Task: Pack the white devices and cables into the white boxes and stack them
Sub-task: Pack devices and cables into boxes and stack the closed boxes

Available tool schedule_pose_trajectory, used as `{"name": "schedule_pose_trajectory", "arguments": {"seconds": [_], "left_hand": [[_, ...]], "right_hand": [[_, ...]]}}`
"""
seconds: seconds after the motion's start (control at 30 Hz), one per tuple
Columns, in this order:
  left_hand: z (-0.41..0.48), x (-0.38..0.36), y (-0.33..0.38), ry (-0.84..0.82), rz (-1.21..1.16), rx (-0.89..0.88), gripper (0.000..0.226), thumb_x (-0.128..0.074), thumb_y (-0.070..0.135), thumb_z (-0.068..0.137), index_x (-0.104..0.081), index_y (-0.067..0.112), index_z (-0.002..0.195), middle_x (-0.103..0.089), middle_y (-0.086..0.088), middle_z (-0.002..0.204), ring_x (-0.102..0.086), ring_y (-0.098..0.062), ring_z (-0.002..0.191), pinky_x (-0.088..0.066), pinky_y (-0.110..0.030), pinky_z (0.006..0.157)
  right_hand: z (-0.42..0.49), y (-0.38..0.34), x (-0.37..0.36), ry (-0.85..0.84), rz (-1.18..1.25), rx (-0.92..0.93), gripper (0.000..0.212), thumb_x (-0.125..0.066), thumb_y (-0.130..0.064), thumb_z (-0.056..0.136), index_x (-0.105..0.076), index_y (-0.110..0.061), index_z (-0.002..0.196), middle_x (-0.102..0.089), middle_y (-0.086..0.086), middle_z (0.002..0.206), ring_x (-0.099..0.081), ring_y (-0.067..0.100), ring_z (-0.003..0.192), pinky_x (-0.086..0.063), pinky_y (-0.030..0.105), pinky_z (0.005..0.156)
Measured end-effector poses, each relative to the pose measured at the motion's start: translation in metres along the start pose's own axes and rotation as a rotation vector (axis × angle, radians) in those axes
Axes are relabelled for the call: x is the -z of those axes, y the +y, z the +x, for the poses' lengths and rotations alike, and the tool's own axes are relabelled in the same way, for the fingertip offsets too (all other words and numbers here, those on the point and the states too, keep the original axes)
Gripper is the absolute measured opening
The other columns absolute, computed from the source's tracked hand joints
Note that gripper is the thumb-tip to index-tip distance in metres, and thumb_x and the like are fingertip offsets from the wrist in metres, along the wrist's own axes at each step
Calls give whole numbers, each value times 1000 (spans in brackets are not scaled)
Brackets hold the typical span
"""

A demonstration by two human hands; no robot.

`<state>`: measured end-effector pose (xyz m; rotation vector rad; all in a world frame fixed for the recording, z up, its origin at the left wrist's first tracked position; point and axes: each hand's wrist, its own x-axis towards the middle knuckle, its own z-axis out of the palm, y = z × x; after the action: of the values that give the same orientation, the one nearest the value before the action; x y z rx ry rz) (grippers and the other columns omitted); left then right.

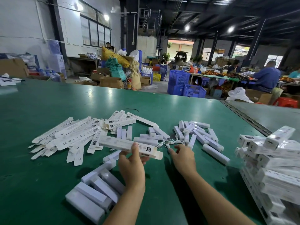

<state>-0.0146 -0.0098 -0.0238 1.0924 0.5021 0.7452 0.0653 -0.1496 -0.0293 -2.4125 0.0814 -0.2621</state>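
White box (113, 142) is being gripped by the left hand (133, 166) above the middle of the worktop (65, 103), its open flap pointing right, probably for easy filling. The right hand (183, 158) is reaching half-curled into the cables (172, 142); I cannot tell whether it is pinching one.

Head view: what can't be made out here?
Head view only:
1. Box held by the left hand: its contents, hidden by its walls.
2. Right hand: whether it pinches the cable, too small to tell.
3. Stack: its full extent, cut by the right and bottom edges.
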Motion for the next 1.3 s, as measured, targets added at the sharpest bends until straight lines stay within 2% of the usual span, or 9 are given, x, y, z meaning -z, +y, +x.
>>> {"name": "schedule_pose_trajectory", "arguments": {"seconds": [0.1,0.17,0.3,0.53,0.63,0.83,1.03,1.13,1.3], "left_hand": [[2,2,0,5,24,21,20,-58,32,98,-53,15,89,-67,-3,73,-70,-20,55,-48,-21,46],[4,4,0,9,39,26,21,-58,33,98,-54,15,89,-69,-5,75,-71,-22,57,-48,-23,48],[8,5,0,20,42,31,21,-59,35,98,-55,15,91,-70,-3,77,-72,-21,58,-49,-25,50],[7,0,-3,13,44,34,19,-58,33,99,-53,18,89,-68,0,71,-69,-16,52,-48,-24,49],[7,1,-3,18,65,31,20,-58,34,98,-53,18,89,-69,-2,75,-70,-16,53,-48,-22,48],[6,3,-5,-8,93,46,24,-59,35,98,-54,13,89,-70,-4,74,-70,-17,54,-48,-26,50],[6,5,-5,-32,128,65,24,-58,36,98,-54,13,91,-71,-6,79,-71,-17,55,-49,-25,49],[6,5,-4,-42,125,86,25,-58,35,99,-55,11,92,-71,-8,82,-71,-16,55,-49,-24,49],[-1,1,-4,-197,14,341,27,-59,33,99,-60,6,104,-74,-12,91,-71,-19,66,-53,-28,55]], "right_hand": [[18,-7,-9,-48,-212,21,38,-58,-50,92,-65,-21,115,-61,1,122,-58,22,108,-44,32,77],[26,-9,-12,-65,-280,49,23,-58,-37,94,-70,-19,101,-63,3,117,-60,24,101,-46,31,75],[28,-4,-7,-110,-290,131,25,-52,-11,95,-74,-18,103,-69,4,112,-63,24,97,-53,36,83],[-6,18,29,-188,-283,380,27,-57,-6,86,-79,-21,91,-75,-2,94,-64,16,91,-47,22,87],[-25,28,36,-172,-197,430,16,-62,-16,87,-79,-16,88,-74,0,94,-65,16,88,-48,28,90],[-36,45,35,-208,-186,339,39,-70,-57,80,-74,-30,108,-61,-2,134,-46,13,132,-40,28,104],[-37,43,42,-189,-231,397,31,-70,-57,78,-70,-29,91,-65,-15,94,-55,13,98,-37,20,80],[-39,45,50,-199,-211,398,28,-75,-51,76,-71,-26,86,-66,-13,89,-58,10,88,-40,17,76],[-47,47,56,-141,203,212,21,-85,-25,74,-74,-29,91,-73,-15,83,-67,-8,80,-45,1,72]]}}
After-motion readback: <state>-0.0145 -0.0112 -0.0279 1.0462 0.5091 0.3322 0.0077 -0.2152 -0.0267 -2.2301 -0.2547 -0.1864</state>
